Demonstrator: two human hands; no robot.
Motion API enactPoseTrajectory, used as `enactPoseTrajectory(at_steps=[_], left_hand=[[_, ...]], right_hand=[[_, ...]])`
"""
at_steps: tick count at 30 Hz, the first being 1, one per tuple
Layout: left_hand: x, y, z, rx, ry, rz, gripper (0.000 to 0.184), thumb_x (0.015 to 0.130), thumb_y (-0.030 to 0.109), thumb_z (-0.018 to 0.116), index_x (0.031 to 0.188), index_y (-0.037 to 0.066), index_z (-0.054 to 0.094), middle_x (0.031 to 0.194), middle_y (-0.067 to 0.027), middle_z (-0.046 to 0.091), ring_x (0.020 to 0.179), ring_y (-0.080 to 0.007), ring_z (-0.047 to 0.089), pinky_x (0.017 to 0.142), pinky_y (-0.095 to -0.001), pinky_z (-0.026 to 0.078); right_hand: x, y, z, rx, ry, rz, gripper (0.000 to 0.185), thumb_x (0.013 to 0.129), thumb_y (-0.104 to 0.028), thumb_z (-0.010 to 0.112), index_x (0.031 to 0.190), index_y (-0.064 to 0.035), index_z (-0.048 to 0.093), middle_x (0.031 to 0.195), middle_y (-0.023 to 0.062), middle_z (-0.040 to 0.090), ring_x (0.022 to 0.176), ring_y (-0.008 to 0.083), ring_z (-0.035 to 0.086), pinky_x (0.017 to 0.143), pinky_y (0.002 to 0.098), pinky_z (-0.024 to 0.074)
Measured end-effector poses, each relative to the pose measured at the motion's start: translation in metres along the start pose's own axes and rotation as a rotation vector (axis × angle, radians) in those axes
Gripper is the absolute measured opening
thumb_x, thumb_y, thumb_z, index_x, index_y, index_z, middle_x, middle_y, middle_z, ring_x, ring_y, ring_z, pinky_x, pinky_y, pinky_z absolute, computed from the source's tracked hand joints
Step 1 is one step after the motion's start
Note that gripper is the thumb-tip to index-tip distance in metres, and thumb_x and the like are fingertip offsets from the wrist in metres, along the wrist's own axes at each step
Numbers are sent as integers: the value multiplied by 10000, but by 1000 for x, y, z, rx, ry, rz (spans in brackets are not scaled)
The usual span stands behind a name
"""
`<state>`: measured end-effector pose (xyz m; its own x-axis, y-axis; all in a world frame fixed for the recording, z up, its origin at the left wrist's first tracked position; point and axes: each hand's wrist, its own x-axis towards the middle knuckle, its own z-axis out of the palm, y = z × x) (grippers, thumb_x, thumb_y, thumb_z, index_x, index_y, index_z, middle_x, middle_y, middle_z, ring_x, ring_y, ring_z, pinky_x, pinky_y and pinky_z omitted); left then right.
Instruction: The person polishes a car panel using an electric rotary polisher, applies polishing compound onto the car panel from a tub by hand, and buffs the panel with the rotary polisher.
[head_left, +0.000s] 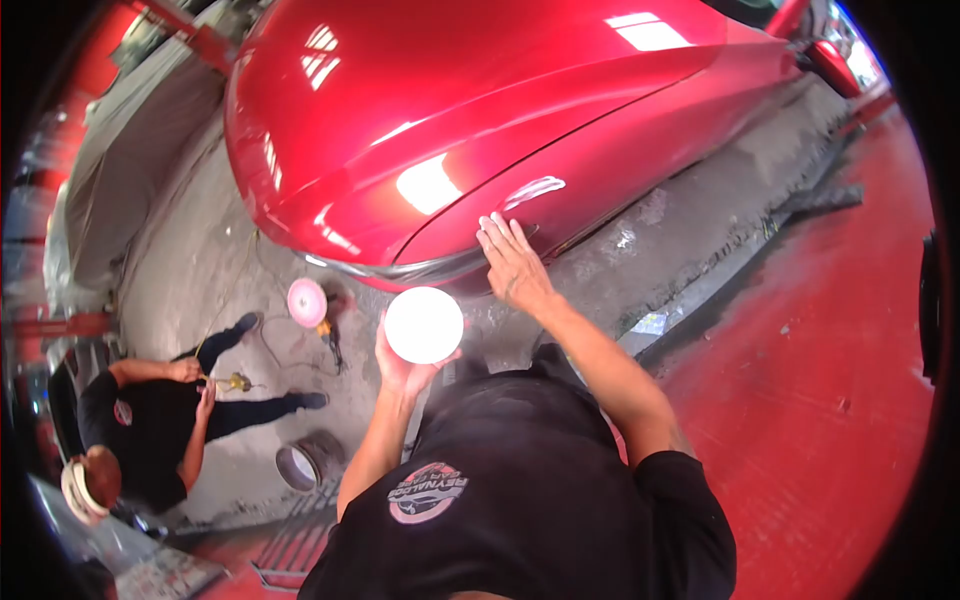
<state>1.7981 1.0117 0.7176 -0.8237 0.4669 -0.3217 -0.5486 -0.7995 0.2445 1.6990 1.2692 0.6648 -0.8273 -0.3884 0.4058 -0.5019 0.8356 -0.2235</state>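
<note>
My left hand (402, 375) is closed around a round white object (424, 326) in front of my body. Glare washes out its face, so whether it is a tub or a pad cannot be told. My right hand (515, 262) has its fingers stretched out and lies against the front fender of a glossy red car (480, 130). Just beyond my right fingertips, a white smear of paste (535, 190) lies on the paint. A dark patch shows on the body beside those fingers.
A polisher with a pink pad (307, 302) and its cord lie on the grey floor. A metal ring or wheel rim (299, 466) sits nearer. At left, a co-worker (150, 430) sits holding a small yellow tool. A covered vehicle (130, 170) stands behind; a rough kerb (690, 230) runs alongside the car.
</note>
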Motion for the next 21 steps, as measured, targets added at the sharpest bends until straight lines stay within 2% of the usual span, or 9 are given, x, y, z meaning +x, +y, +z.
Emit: enactPoseTrajectory(at_steps=[5,6,8,9,12,14,15,17,21], left_hand=[[-35,-25,0,-90,46,155,847,973,680,525,1613,149,366,1656,-239,336,1417,-591,418,896,-664,587],[-41,-28,-3,-101,50,171,836,981,676,515,1612,147,368,1657,-241,332,1425,-591,407,907,-674,583],[-54,-29,-9,-115,70,224,825,990,672,506,1611,146,371,1658,-242,328,1434,-590,395,918,-684,578],[-60,-35,-16,-137,65,232,813,999,665,494,1610,143,374,1658,-245,326,1434,-590,395,923,-690,576],[-69,-33,-26,-180,44,251,796,1014,660,467,1606,136,379,1655,-250,329,1427,-593,402,926,-702,571],[-75,-34,-31,-215,39,258,793,1019,662,451,1604,131,382,1651,-252,335,1420,-595,410,924,-708,569],[-73,-25,-30,-199,58,252,793,1021,661,443,1602,126,383,1645,-252,345,1411,-597,420,921,-709,570],[-78,-14,-36,-180,62,237,792,1022,660,434,1600,120,385,1640,-252,356,1402,-600,430,918,-710,571],[-87,5,-43,-177,93,208,801,1004,647,458,1593,108,391,1638,-246,368,1390,-595,449,909,-710,571]], right_hand=[[12,44,-22,-46,239,330,725,844,-153,637,1502,97,460,1603,278,417,1556,418,312,1300,558,197],[12,40,-20,-25,225,304,725,844,-153,637,1502,97,460,1603,278,417,1556,418,312,1300,558,197],[19,20,-13,-67,-91,0,708,872,-171,600,1509,104,456,1635,258,388,1563,419,296,1301,557,188],[17,-3,-6,-3,-128,-88,725,872,-164,601,1524,107,435,1654,260,360,1574,410,278,1301,564,180],[27,-53,8,106,-79,-104,679,909,-122,561,1533,110,422,1663,261,346,1581,401,272,1301,565,180],[36,-68,42,-132,-194,-120,618,936,-87,525,1517,110,446,1659,262,349,1576,407,277,1299,552,201],[45,-74,50,-79,-238,-227,599,953,-53,491,1523,118,425,1658,268,341,1573,418,274,1301,532,202],[47,-87,61,53,-187,-289,648,904,-91,558,1512,101,444,1651,265,349,1577,423,262,1296,541,203],[23,-66,1,112,-228,-194,707,896,-121,601,1541,95,409,1661,266,330,1577,432,258,1296,538,196]])
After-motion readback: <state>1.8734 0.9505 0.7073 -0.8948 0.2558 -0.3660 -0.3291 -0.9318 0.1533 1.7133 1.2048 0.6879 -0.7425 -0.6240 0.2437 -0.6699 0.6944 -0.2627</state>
